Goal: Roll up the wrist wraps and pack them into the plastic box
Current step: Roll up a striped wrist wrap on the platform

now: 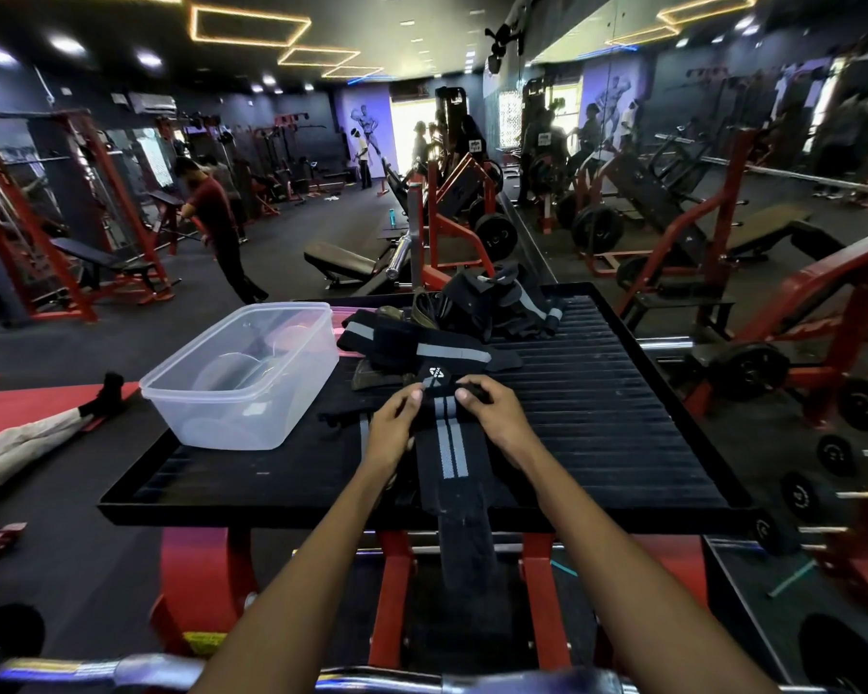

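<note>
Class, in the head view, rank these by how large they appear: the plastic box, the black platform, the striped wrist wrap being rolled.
1. black platform
2. plastic box
3. wrist wrap, though nearer the camera, so unsure

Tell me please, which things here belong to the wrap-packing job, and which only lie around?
Job: the wrist wrap gripped by left hand and right hand; unrolled wraps; plastic box, still without wraps.
Lying about: teal bottle, weight plates, benches.
</note>
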`<act>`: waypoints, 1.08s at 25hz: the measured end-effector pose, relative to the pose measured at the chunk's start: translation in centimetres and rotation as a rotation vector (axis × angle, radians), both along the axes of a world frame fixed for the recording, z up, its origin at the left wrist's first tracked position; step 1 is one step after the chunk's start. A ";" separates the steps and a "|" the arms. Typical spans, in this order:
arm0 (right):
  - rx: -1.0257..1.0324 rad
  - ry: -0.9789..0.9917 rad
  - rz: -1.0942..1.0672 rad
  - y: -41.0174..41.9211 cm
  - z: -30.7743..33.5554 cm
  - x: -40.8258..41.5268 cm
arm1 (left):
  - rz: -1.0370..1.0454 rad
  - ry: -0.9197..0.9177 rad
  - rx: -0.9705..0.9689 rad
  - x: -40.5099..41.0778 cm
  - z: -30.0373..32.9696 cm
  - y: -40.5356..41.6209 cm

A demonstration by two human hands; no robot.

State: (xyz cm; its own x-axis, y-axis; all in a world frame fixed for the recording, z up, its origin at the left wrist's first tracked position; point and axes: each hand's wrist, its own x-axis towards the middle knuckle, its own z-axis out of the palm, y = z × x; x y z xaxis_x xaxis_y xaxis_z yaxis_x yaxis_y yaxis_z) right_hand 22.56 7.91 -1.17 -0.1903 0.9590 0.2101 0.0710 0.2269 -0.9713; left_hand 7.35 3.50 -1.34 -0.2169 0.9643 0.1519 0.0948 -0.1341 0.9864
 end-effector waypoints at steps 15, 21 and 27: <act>-0.060 0.082 0.062 -0.5 0.5 0.0 | 0.020 -0.092 -0.104 0.2 -0.3 0.3; -0.176 0.025 -0.015 0.2 -0.3 -0.3 | -0.026 0.035 0.026 0.3 0.1 -0.1; -0.110 0.021 0.023 -0.1 0.2 -0.3 | -0.003 -0.003 -0.090 0.1 -0.4 0.4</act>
State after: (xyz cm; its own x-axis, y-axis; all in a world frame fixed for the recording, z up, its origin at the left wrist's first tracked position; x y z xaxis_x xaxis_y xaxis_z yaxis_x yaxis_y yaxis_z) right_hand 22.30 7.84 -0.97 -0.2096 0.9718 0.1084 0.0464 0.1206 -0.9916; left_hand 7.41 3.89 -1.74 -0.2147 0.9746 0.0645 0.0918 -0.0456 0.9947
